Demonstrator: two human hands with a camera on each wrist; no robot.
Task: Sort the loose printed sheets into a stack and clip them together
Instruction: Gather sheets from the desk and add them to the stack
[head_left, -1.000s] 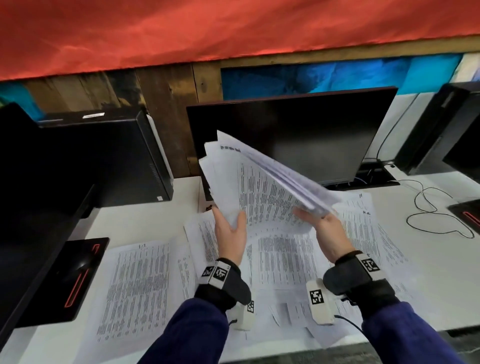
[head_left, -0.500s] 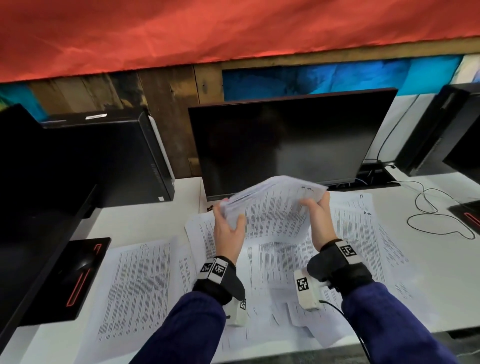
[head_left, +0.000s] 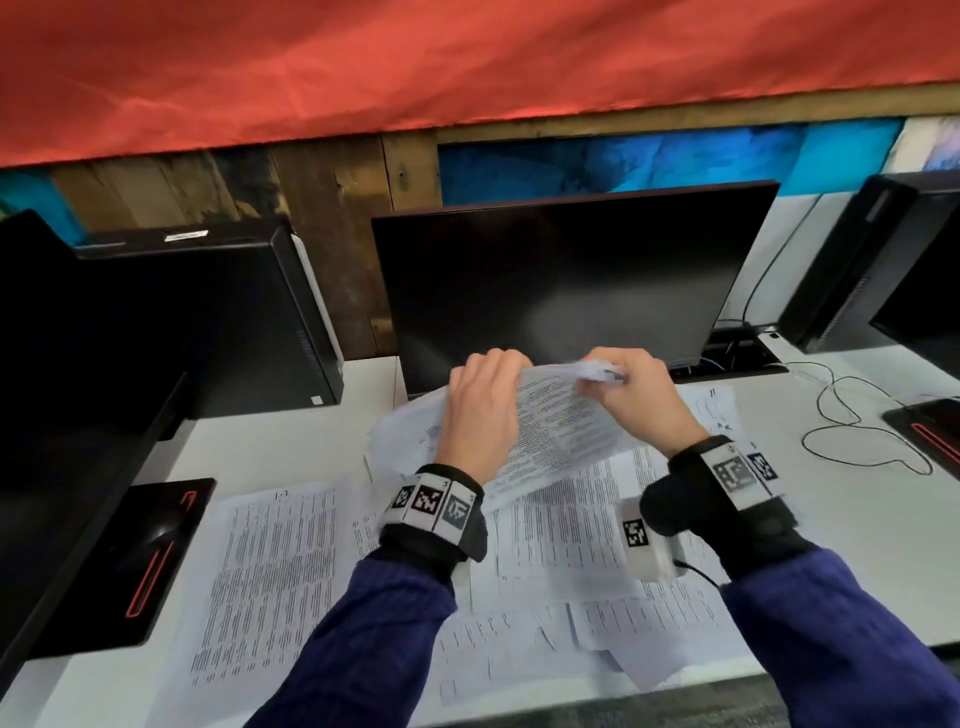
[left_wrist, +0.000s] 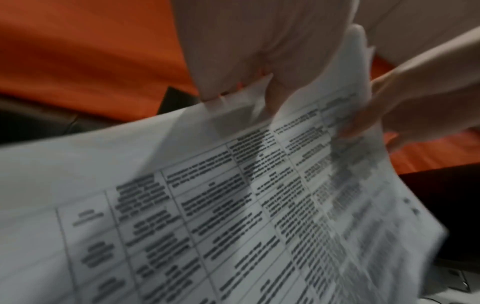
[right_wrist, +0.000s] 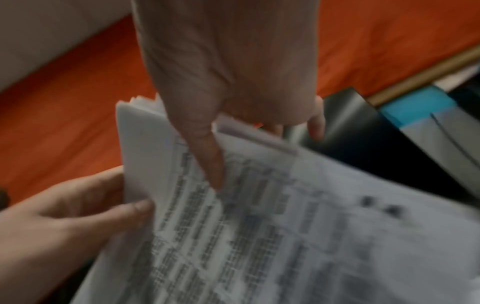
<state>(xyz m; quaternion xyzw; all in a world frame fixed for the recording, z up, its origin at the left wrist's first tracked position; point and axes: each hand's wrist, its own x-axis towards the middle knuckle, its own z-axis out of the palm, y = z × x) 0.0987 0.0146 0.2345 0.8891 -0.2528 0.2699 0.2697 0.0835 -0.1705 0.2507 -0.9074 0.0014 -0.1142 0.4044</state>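
Both hands hold a bundle of printed sheets (head_left: 558, 426) above the desk, in front of the dark monitor. My left hand (head_left: 485, 410) grips the bundle's far left edge with fingers curled over the top. My right hand (head_left: 634, 395) pinches the far right corner, thumb on the printed face. The bundle (left_wrist: 233, 205) sags toward me, its tables of text facing up. In the right wrist view the thumb presses the sheets (right_wrist: 259, 226) and the layered edges fan out. Several loose printed sheets (head_left: 280, 577) lie spread over the white desk (head_left: 857, 509) beneath. No clip shows.
A black monitor (head_left: 561, 280) stands right behind the hands. A black computer tower (head_left: 249, 322) stands at the left, another monitor edge (head_left: 52, 389) at far left, and a mouse on a black pad (head_left: 156, 540). A thin cable (head_left: 852, 415) loops at the right.
The bundle has come down from an upright, fanned hold to a low, nearly flat one. Both hands have shifted to its far edge and closer together.
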